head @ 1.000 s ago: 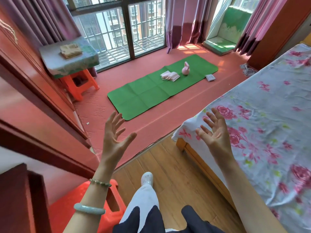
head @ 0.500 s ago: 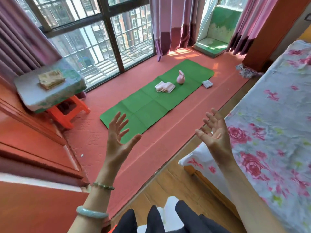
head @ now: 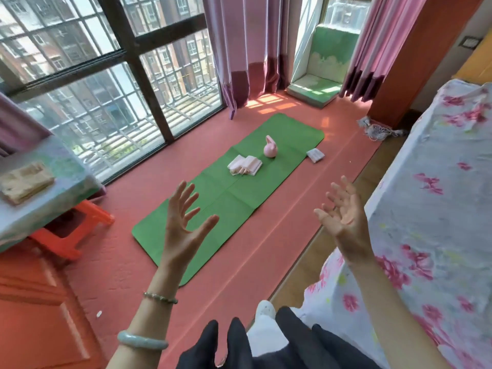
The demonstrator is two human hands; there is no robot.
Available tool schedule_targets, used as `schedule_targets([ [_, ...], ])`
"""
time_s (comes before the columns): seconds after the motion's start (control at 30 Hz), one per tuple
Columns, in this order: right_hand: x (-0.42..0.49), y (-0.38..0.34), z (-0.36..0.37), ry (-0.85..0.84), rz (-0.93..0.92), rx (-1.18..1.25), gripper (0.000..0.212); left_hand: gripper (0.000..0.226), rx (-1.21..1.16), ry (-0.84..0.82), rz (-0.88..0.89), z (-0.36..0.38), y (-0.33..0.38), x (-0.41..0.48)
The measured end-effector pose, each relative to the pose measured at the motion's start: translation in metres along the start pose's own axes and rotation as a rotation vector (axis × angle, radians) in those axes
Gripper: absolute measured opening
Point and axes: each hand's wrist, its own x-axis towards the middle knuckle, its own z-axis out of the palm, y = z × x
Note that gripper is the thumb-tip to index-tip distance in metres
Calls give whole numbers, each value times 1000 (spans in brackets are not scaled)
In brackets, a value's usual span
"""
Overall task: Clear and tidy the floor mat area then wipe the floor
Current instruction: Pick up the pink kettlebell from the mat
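Observation:
A green floor mat (head: 221, 206) lies unrolled on the red raised floor (head: 277, 235) before the window. On the mat stand a pink kettlebell (head: 270, 148) and a folded pink-white cloth (head: 245, 165). A small grey-white packet (head: 315, 155) lies on the red floor just off the mat's right edge. My left hand (head: 183, 227) is raised in front of me with fingers spread, holding nothing. My right hand (head: 342, 213) is raised the same way, palm inward and empty. Both hands are well short of the mat's objects.
A bed with a floral sheet (head: 431, 209) fills the right side. At left, an orange stool (head: 66, 233) carries a cushion with a folded yellow cloth (head: 25, 182). A grey rag (head: 378, 129) lies by the orange pillar. A green cushion seat (head: 316, 89) sits in the far corner.
The view has moved forward toward the red raised floor and the mat appears closer. Both hands stay raised and spread, empty throughout.

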Motion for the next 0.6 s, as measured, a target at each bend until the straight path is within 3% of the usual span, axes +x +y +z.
schedule_targets([
  [0.6, 247, 13, -31, 133, 25, -39, 77, 87, -61, -156, 17, 135, -37, 267],
])
